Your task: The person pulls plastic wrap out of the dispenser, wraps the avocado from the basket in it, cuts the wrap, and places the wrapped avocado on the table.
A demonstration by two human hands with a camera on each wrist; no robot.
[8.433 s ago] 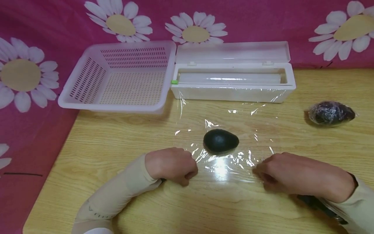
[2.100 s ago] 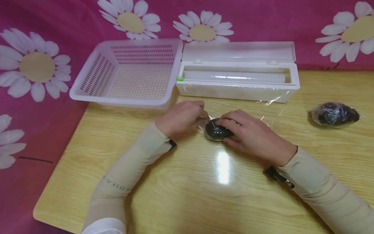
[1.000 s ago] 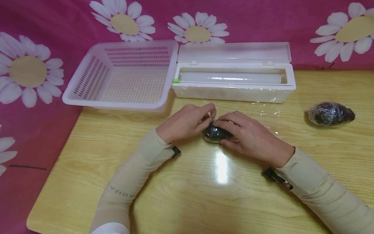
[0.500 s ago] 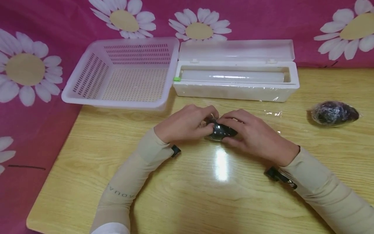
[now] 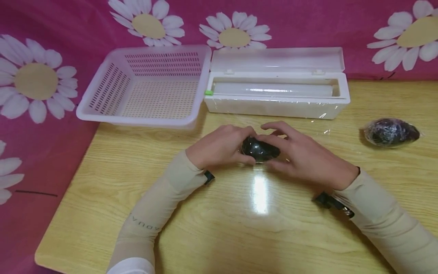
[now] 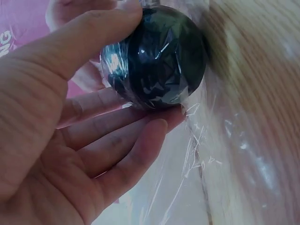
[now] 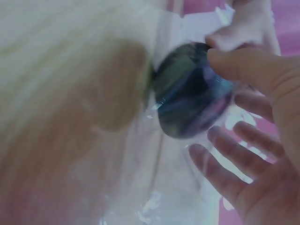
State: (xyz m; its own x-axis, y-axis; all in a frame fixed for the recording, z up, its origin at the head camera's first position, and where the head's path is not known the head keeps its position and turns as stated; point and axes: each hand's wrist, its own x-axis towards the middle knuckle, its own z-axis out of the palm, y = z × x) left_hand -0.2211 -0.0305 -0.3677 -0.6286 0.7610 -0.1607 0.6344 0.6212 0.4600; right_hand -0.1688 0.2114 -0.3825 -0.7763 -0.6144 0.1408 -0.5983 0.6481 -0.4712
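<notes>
A dark green avocado (image 5: 261,150), partly wrapped in clear film, lies on the table between both hands. My left hand (image 5: 224,146) holds its left, rounder end, with the thumb on the near side and fingers beyond. In the left wrist view, the film creases glossily around the avocado (image 6: 159,58). My right hand (image 5: 301,156) takes the other end between thumb and fingers, its index finger raised off it. The right wrist view shows the thumb against the avocado (image 7: 187,93), with the other fingers spread near its edge. Loose film (image 6: 187,154) trails from the fruit toward the box.
Behind the hands stands a white cling film dispenser box (image 5: 277,108), lid up, a roll (image 5: 273,89) inside. Left of it is a pale plastic basket (image 5: 137,121). A dark film-wrapped fruit (image 5: 391,132) lies at right on the wooden table (image 5: 219,236).
The avocado, bare on spread film at first, is now wrapped in film and sits slightly farther back. Both hands have moved onto it. Lately the right index finger has lifted and the left thumb shifted right.
</notes>
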